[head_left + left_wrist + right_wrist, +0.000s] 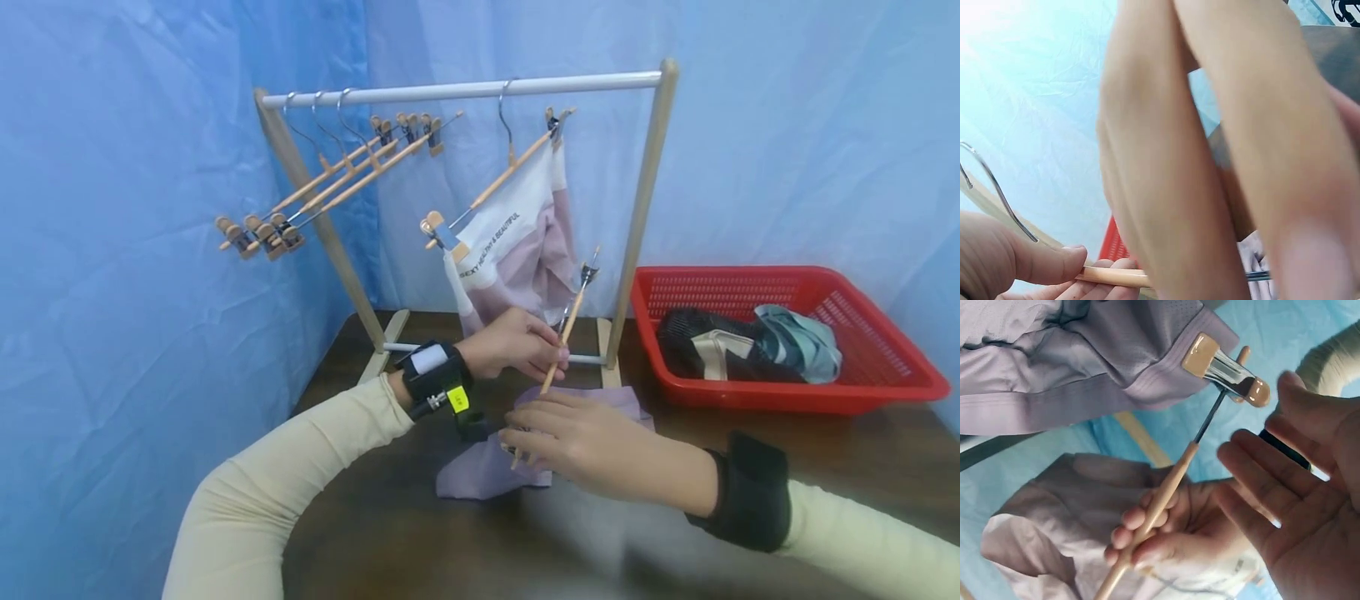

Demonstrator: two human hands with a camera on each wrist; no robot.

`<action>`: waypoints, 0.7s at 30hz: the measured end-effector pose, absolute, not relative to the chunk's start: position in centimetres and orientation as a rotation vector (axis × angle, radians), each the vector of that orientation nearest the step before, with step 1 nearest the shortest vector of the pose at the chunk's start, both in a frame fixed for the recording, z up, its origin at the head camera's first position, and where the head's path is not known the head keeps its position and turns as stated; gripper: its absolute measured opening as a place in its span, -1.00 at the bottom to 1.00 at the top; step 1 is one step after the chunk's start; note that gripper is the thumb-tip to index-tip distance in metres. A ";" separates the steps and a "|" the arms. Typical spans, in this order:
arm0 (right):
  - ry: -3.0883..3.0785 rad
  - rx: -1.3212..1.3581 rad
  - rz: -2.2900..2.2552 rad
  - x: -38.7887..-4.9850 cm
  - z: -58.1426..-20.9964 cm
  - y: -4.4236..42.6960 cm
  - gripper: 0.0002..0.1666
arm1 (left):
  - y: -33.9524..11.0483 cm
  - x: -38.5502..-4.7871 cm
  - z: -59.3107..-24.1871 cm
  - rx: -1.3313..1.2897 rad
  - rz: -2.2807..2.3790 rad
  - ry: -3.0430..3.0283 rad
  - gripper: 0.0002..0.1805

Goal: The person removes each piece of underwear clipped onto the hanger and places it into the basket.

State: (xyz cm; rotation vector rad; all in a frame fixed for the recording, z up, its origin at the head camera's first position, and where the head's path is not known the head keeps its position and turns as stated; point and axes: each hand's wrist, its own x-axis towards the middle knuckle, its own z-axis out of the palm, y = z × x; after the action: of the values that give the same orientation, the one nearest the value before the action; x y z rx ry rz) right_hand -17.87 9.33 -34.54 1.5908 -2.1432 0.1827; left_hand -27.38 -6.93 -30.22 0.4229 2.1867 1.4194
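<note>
A person's left hand point(513, 343) grips the wooden bar of a clip hanger point(572, 321), with the thumb on one side and the curled fingers on the other. The hanger is held aslant above a dark table point(375, 533), in front of a rack point(647, 196). The right hand point(600, 450) is largely open: in the right wrist view its fingers are loosely extended and hold nothing, just beside the near clip point(1200, 355). This clip is fastened to the waistband of a mauve garment point(1097, 369), which in the head view lies partly beneath the right hand, low over the table. The far clip point(589, 273) of the same hanger points up and away from the person.

On the left part of the rack's rail point(465, 92), three bare clip hangers point(375, 169) hang close together. Farther right, another hanger point(502, 179) carries a white and mauve garment point(525, 258), lettered along its white band and clipped at both ends. To the right of the rack stands a red basket point(757, 396), containing dark cloth point(686, 325) and a teal cloth point(806, 342). A blue curtain point(135, 208) forms the background.
</note>
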 end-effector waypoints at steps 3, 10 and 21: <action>-2.220 1.607 0.107 -17.9 -34.5 8.8 -0.35 | -6.6 -27.3 -30.3 0.412 1.428 2.177 -0.78; -2.246 1.660 0.027 -18.1 -34.5 8.3 -0.51 | -6.1 -27.1 -30.7 0.423 1.463 2.142 -0.82; -2.249 1.643 -0.036 -17.9 -35.0 7.9 -0.54 | -5.6 -26.9 -31.1 0.444 1.455 2.145 -0.85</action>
State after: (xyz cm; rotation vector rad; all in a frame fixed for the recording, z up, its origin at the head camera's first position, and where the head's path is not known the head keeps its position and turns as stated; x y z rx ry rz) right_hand -17.94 7.86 -35.04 1.6429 -2.2488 -0.0360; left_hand -26.94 -5.57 -31.10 0.4439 2.1454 1.4550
